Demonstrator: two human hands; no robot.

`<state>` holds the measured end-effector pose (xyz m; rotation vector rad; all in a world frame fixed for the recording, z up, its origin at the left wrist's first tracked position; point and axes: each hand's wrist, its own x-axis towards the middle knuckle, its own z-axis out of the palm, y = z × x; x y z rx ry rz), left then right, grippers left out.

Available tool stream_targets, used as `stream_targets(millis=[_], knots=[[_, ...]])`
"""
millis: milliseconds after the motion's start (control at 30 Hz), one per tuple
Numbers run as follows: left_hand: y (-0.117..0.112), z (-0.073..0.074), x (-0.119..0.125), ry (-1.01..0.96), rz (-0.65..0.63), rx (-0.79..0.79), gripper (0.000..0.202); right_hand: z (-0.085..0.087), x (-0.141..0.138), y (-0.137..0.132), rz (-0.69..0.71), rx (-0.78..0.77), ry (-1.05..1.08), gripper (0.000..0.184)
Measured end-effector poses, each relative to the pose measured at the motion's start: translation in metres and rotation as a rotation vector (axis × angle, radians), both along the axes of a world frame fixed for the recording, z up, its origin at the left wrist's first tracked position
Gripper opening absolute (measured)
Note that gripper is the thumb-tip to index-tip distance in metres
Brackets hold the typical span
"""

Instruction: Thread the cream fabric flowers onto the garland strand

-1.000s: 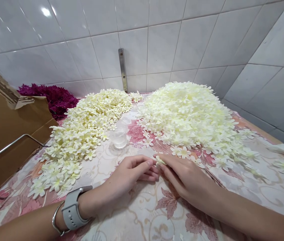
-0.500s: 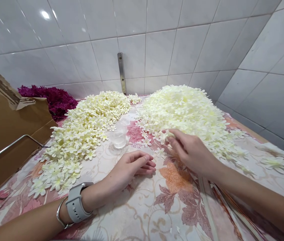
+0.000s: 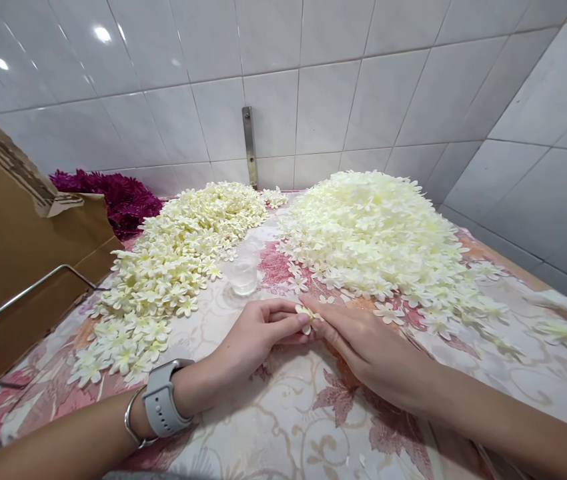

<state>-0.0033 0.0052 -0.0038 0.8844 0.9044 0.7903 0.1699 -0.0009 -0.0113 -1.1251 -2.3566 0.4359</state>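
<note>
Between my fingertips is a small cream artificial flower (image 3: 307,317) with a yellowish centre. My left hand (image 3: 268,323), below a grey watch strap, pinches it from the left. From the right, my right hand (image 3: 358,333) also has its fingertips closed on the flower, and the two hands meet there. A pile of white artificial flowers (image 3: 368,233) rises beyond my right hand, with loose ones scattered at its near edge. Beyond my left hand lies a pile of cream-yellow flowers (image 3: 183,247). A small clear cup (image 3: 243,277) stands between the two piles.
A patterned tablecloth (image 3: 273,427) covers the table. On the left stands a cardboard box (image 3: 23,260) with a metal wire (image 3: 28,299) in front. Purple flowers (image 3: 118,203) lie behind it. A tiled wall (image 3: 268,87) with a metal bracket (image 3: 249,147) closes off the back.
My right hand has come back from the white pile's edge to my left hand, bringing a flower. My left hand, empty before, now pinches that flower too. The view has shifted slightly.
</note>
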Motion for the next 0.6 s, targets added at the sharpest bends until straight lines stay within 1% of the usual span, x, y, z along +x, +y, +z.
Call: stream_targets(millis=[67, 100, 200, 233, 267, 300, 367, 433, 533, 567, 600], knots=[[0.002, -0.002, -0.001, -0.003, 0.037, -0.027, 0.014, 0.000, 0.003, 0.003, -0.037, 0.100, -0.030, 0.034], [0.003, -0.002, -0.001, -0.001, 0.059, -0.035, 0.015, 0.000, 0.006, 0.006, -0.075, 0.187, -0.048, 0.035], [0.003, -0.002, -0.001, 0.024, 0.112, -0.041, 0.020, 0.002, 0.012, 0.014, -0.210, 0.532, -0.132, 0.034], [0.002, -0.001, -0.001, 0.032, 0.112, -0.040, 0.020, 0.003, 0.013, 0.016, -0.229, 0.628, -0.157, 0.030], [0.001, 0.000, -0.001, 0.035, 0.103, -0.039, 0.020, 0.003, 0.013, 0.016, -0.224, 0.692, -0.178, 0.026], [0.000, 0.001, 0.000, 0.033, 0.088, -0.039, 0.019, 0.002, 0.012, 0.015, -0.201, 0.721, -0.197, 0.023], [-0.001, 0.004, 0.000, 0.023, 0.079, -0.037, 0.017, 0.001, 0.009, 0.012, -0.139, 0.711, -0.242, 0.023], [-0.002, 0.007, 0.001, 0.040, 0.094, -0.028, 0.015, -0.001, 0.007, 0.011, -0.133, 0.693, -0.305, 0.024], [-0.002, 0.012, 0.001, 0.119, 0.107, -0.025, 0.018, 0.000, 0.010, 0.016, -0.240, 0.720, -0.358, 0.019], [-0.002, 0.013, 0.001, 0.142, 0.104, -0.030, 0.019, 0.001, 0.012, 0.017, -0.287, 0.748, -0.345, 0.018], [-0.002, 0.013, 0.001, 0.155, 0.097, -0.038, 0.020, 0.003, 0.013, 0.018, -0.302, 0.765, -0.309, 0.017]])
